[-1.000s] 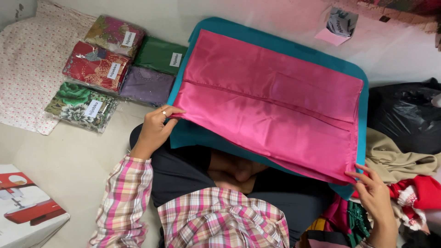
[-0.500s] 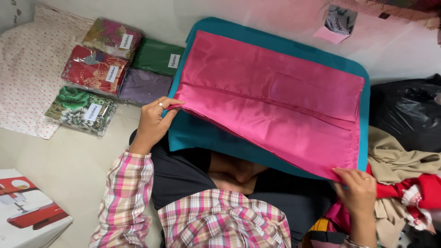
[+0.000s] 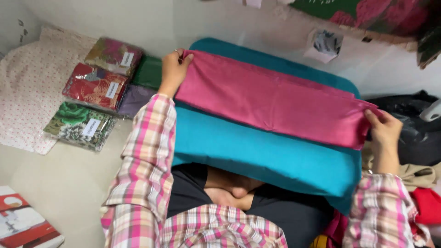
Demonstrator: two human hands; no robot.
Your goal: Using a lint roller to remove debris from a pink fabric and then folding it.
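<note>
At the far left a red and white box [image 3: 25, 225] is cut off by the bottom corner, so its full shape cannot be told. Above it a dotted pale cloth [image 3: 27, 105] runs out of view at the left edge. Just right of that lie clear packets of folded fabric, each with a white label too small to read: a green floral packet [image 3: 78, 126], a red packet [image 3: 94, 87] and a pink-green packet [image 3: 112, 55]. Behind them a green packet [image 3: 148, 72] and a purple packet [image 3: 135, 98] are partly hidden by the plaid sleeve [image 3: 147, 160].

The left hand [image 3: 173, 71] is closed on the left end of the pink cloth [image 3: 271, 98], pinching its top corner; a ring shows on one finger. The pink cloth lies folded into a long band across the teal cushion [image 3: 257, 156], which rests on the person's lap and covers most of the black garment [image 3: 193, 193] beneath. What sits under the cushion's near edge is hard to make out.

The right hand [image 3: 383, 131] grips the cloth's right end, fingers curled over the fold, thumb hidden behind it.

Farther right a black bag [image 3: 413, 128] is half hidden by that hand; its contents cannot be seen. Below it a beige cloth [image 3: 420, 174] and a red cloth [image 3: 427, 206] are heaped, cut off by the edge. On the wall above hangs a small patterned swatch [image 3: 326, 43], too blurred to read.
</note>
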